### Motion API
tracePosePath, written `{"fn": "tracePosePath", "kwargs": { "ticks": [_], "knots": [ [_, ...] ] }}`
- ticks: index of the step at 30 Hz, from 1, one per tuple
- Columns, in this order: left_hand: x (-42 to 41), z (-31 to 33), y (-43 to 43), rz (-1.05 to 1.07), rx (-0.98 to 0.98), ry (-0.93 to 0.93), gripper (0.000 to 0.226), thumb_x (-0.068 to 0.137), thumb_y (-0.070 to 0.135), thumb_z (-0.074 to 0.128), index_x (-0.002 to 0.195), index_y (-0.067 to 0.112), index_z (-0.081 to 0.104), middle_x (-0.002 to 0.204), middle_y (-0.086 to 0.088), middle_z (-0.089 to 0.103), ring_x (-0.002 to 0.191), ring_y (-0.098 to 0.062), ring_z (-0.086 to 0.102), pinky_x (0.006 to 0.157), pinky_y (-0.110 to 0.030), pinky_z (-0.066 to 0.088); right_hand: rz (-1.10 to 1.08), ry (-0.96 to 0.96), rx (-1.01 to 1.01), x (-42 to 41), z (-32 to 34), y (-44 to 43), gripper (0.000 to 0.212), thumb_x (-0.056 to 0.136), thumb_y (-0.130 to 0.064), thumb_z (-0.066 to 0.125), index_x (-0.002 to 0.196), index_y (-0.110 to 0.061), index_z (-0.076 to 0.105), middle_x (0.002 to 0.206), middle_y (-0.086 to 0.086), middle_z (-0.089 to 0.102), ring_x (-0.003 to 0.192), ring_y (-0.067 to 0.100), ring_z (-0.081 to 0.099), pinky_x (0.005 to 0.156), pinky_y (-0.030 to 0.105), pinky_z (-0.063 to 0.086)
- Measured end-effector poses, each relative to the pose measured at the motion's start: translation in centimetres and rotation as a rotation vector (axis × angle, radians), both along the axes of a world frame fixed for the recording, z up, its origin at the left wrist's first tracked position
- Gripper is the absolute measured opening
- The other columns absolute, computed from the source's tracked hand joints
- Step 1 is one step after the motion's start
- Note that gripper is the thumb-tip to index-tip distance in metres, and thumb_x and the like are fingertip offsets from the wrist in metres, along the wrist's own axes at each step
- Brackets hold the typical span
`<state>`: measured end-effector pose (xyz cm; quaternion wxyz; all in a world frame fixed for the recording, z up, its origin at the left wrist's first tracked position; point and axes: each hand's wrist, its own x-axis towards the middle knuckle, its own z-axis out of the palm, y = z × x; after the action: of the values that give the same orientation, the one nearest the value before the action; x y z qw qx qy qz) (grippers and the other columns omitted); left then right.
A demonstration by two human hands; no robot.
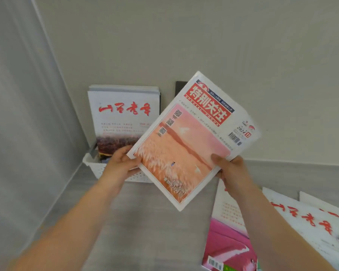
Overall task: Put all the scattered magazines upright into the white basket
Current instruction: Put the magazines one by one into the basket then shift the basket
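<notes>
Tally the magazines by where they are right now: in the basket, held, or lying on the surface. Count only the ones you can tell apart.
In the basket, upright: at least 1 magazine; more edges show behind it, number unclear
Held in both hands (left hand, right hand): 1 orange magazine
Lying on the surface: 3 (pink magazine, white magazine, a corner behind it)
Total: at least 5

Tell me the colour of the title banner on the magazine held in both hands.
Red with white characters, on the held magazine; seen in the head view.
</notes>
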<state>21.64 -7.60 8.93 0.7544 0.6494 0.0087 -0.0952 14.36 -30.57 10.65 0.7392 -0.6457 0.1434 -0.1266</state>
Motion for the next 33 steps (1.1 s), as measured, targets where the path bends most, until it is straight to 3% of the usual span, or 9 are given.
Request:
{"fn": "tracePosePath", "kwargs": {
  "ticks": [2,4,8,11,17,21,24,27,33],
  "knots": [
    [2.3,0.9,1.9,-0.007,0.124,-0.045,0.031,0.082,-0.004,0.055,0.110,0.009,0.052,0.094,-0.005,0.062,0.087,-0.022,0.061,0.069,-0.022,0.058,0.040,-0.035,-0.047,2.0,0.9,1.6,0.028,0.086,0.002,0.050,0.084,-0.025,0.059,0.086,-0.003,0.065,0.078,0.016,0.067,0.068,0.033,0.058],
    [4.0,1.6,3.0,0.000,0.336,-0.098,0.031,0.084,0.002,0.056,0.115,0.006,0.056,0.104,-0.008,0.061,0.097,-0.025,0.059,0.084,-0.030,0.051,0.050,-0.071,-0.092,4.0,1.9,3.1,0.031,0.086,0.004,0.048,0.082,-0.025,0.059,0.082,-0.006,0.064,0.067,0.008,0.067,0.061,0.026,0.057],
    [7.1,1.9,4.2,0.073,0.595,-0.234,0.024,0.088,0.011,0.051,0.110,0.007,0.060,0.102,-0.004,0.060,0.093,-0.022,0.056,0.065,-0.018,0.047,0.069,-0.097,-0.234,8.2,3.5,6.2,0.026,0.087,0.004,0.046,0.103,-0.008,0.061,0.083,-0.003,0.062,0.074,0.010,0.059,0.063,0.020,0.051],
    [9.4,2.3,5.2,0.174,0.553,-0.277,0.024,0.089,0.006,0.048,0.110,0.005,0.058,0.099,-0.002,0.058,0.093,-0.021,0.055,0.079,-0.029,0.043,0.086,-0.104,-0.378,11.1,4.2,9.1,0.026,0.088,0.001,0.046,0.111,-0.002,0.059,0.092,0.002,0.059,0.073,0.009,0.057,0.058,0.011,0.047],
    [12.5,0.8,8.2,0.346,0.527,-0.228,0.025,0.087,0.001,0.049,0.109,0.000,0.060,0.111,-0.017,0.064,0.099,-0.027,0.059,0.077,-0.026,0.042,0.107,-0.012,-0.538,15.4,3.0,13.5,0.029,0.089,-0.006,0.048,0.116,-0.005,0.058,0.101,0.005,0.061,0.090,0.020,0.056,0.076,0.025,0.043],
    [12.9,-1.5,9.6,0.318,0.583,-0.149,0.026,0.086,0.001,0.052,0.110,-0.003,0.060,0.117,-0.023,0.063,0.106,-0.035,0.059,0.080,-0.029,0.040,0.130,0.125,-0.476,16.3,0.9,14.8,0.030,0.088,-0.004,0.048,0.117,-0.005,0.057,0.116,0.014,0.062,0.094,0.023,0.058,0.081,0.031,0.046],
    [12.8,-2.5,9.9,0.279,0.610,-0.130,0.026,0.086,0.001,0.052,0.110,-0.003,0.061,0.115,-0.022,0.064,0.097,-0.027,0.058,0.080,-0.028,0.040,0.098,0.203,-0.406,16.3,-0.8,14.9,0.033,0.086,0.000,0.048,0.118,-0.005,0.056,0.107,0.013,0.063,0.085,0.025,0.059,0.073,0.032,0.048],
    [12.8,-3.3,9.8,0.272,0.619,-0.113,0.025,0.085,0.001,0.054,0.108,-0.002,0.063,0.115,-0.020,0.065,0.096,-0.026,0.058,0.081,-0.028,0.040,0.075,0.236,-0.387,16.5,-2.0,14.8,0.034,0.085,0.002,0.048,0.118,-0.004,0.056,0.105,0.011,0.062,0.079,0.021,0.055,0.061,0.021,0.046],
    [12.9,-3.6,9.2,0.333,0.600,-0.154,0.029,0.086,0.003,0.053,0.115,0.005,0.053,0.121,-0.013,0.061,0.106,-0.022,0.056,0.082,-0.026,0.039,0.010,0.192,-0.483,17.0,-3.1,14.7,0.025,0.088,-0.003,0.047,0.111,-0.006,0.055,0.096,0.001,0.059,0.086,0.020,0.055,0.064,0.021,0.045]
  ]
}}
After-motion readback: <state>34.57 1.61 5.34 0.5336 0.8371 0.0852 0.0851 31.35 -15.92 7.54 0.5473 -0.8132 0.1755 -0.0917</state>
